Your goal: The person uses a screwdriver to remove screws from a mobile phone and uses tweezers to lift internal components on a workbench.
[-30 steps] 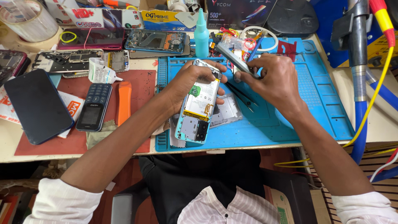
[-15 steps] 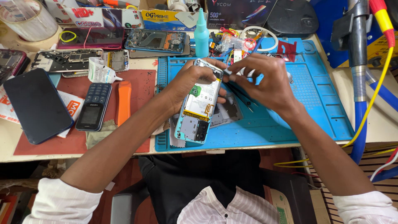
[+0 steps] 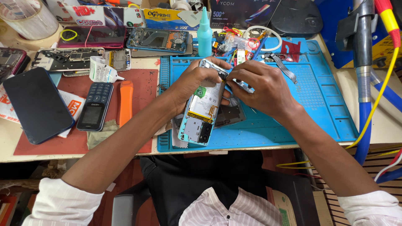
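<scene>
Both hands' fingers closed on opened phone point(image 3: 204, 109) over blue mat point(image 3: 318, 104), cluttered workbench point(image 3: 12, 150).

Our left hand point(image 3: 197, 81) grips an opened phone point(image 3: 203, 109) above the blue mat point(image 3: 318, 104); our right hand point(image 3: 264, 86) pinches a small part at its top edge.

Your workbench point(image 3: 377, 121) has a pale top. A blue work mat point(image 3: 318, 100) covers its right half, a red mat point(image 3: 144, 88) its left. Beside them lie a dark smartphone point(image 3: 37, 104), a keypad phone point(image 3: 94, 106), an orange pry tool point(image 3: 124, 102) and a teal bottle point(image 3: 204, 33).
</scene>
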